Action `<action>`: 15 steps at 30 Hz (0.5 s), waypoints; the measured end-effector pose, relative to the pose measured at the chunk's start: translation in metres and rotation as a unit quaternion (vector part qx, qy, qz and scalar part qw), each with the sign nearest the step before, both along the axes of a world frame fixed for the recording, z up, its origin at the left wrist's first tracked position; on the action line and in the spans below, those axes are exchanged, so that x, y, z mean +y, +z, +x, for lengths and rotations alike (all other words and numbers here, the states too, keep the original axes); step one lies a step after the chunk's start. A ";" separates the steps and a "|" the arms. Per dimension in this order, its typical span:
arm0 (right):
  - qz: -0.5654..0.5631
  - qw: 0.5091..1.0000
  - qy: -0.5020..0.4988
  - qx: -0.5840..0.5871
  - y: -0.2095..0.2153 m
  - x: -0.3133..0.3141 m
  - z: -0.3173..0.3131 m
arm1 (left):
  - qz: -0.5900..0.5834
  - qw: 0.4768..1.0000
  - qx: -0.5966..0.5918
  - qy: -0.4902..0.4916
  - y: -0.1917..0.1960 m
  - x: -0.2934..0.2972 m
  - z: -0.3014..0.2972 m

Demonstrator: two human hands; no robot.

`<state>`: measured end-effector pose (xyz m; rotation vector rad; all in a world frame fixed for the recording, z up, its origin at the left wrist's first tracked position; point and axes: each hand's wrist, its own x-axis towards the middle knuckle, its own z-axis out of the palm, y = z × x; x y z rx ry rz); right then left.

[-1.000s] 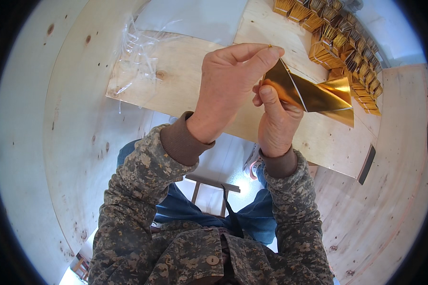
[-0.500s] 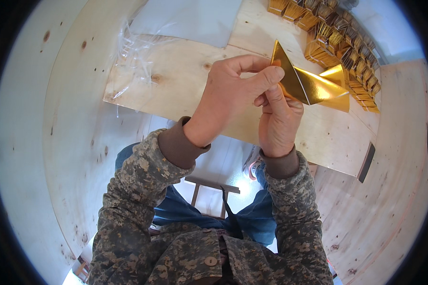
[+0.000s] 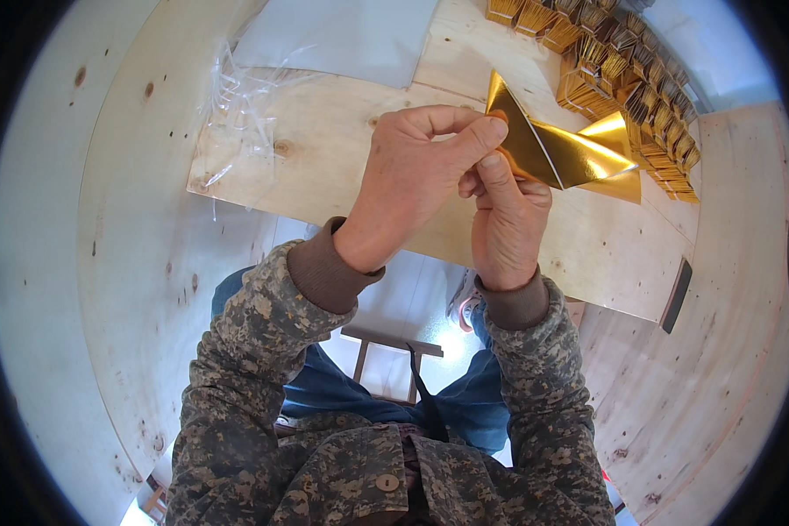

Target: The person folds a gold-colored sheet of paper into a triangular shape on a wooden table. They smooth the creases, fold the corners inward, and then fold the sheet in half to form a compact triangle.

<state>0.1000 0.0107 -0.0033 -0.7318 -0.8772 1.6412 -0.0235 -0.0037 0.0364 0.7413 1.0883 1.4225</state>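
Observation:
A shiny gold sheet of paper (image 3: 563,149), folded into angled flaps, is held up above a pale wooden board (image 3: 342,158). My left hand (image 3: 412,180) pinches its near corner between thumb and forefinger. Just below, my right hand (image 3: 506,221) grips the same corner, with the thumb pressed along the fold. The two hands touch each other. The lower edge of the gold paper is hidden behind my fingers.
Rows of folded gold paper pieces (image 3: 627,66) are stacked at the board's far right. Crumpled clear plastic wrap (image 3: 241,110) lies at the far left beside a pale flat sheet (image 3: 342,35). A dark slim object (image 3: 677,294) sits at the board's right edge. A wooden stool (image 3: 386,359) stands below.
The gold paper has been turned and raised; a pointed flap now stands up at the left. Both hands have shifted slightly upward and closer together on the corner.

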 end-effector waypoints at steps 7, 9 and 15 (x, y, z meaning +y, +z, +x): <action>0.008 1.000 0.006 -0.011 -0.001 -0.001 0.000 | 0.003 1.000 -0.006 -0.008 0.000 -0.001 -0.002; 0.000 1.000 0.003 0.006 -0.002 0.000 -0.001 | 0.005 1.000 -0.001 -0.007 0.000 0.000 -0.002; 0.012 1.000 -0.012 0.001 -0.001 0.000 -0.001 | 0.009 1.000 0.015 0.009 -0.002 0.000 0.000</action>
